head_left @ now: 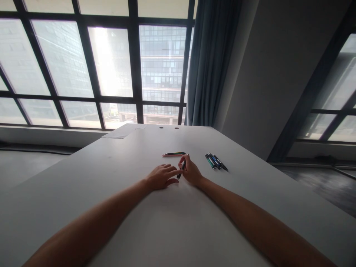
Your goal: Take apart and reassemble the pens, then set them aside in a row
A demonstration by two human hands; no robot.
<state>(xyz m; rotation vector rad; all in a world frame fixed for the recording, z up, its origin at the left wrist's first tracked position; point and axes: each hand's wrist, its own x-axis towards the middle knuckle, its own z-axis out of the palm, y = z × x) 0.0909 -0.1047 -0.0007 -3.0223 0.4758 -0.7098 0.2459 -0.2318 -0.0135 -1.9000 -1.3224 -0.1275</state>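
My right hand (191,171) is closed around a dark pen (183,165), which it holds at a slant just above the white table. The pen's lower end points down toward me. From the left comes my left hand (160,177), its fingers stretched out and the thumb apart. Its index fingertip reaches the pen; whether it presses on it I cannot tell. Just beyond my hands lies a small group of pens (174,153), dark, green and pinkish, partly hidden by my right hand. To the right, several dark pens (216,161) with green and blue parts lie side by side at a slant.
The white table (133,233) stretches away toward a large window (162,63). White paper (122,131) lies at its far left edge, and two dark round spots (168,128) mark the far end. A blue-grey curtain (211,66) hangs behind, beside a grey wall.
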